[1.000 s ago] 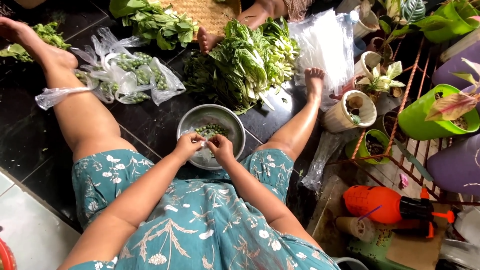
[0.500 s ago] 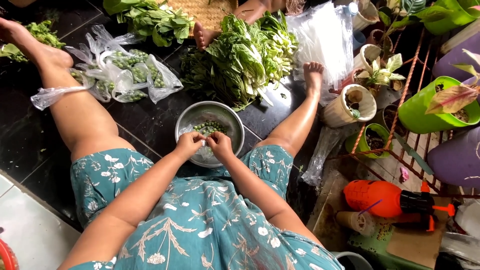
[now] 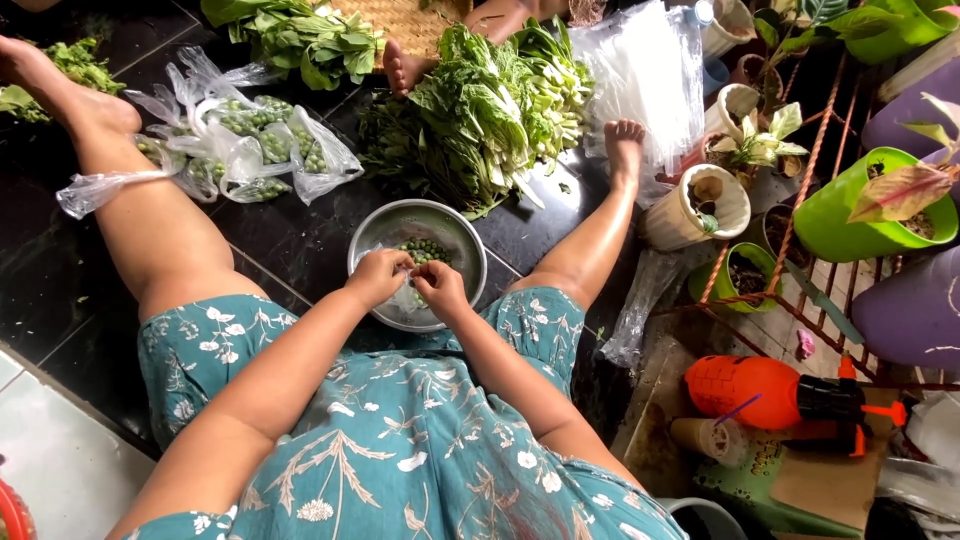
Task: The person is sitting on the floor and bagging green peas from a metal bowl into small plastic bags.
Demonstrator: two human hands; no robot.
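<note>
Steel bowl point(image 3: 462, 232), small green pods inside, left hand point(image 3: 377, 277) and right hand point(image 3: 441, 288) grip pinching clear bag

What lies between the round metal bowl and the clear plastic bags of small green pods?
Head view: only bare dark tiled floor separates the round metal bowl from the clear plastic bags.

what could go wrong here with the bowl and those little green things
1. Both hands, left and right, work over the near rim of the bowl, so pressing down might tip it and spill the small green pods onto the dark floor.
2. The greens lie just beyond the bowl, so spilled pods might roll in among them.
</note>
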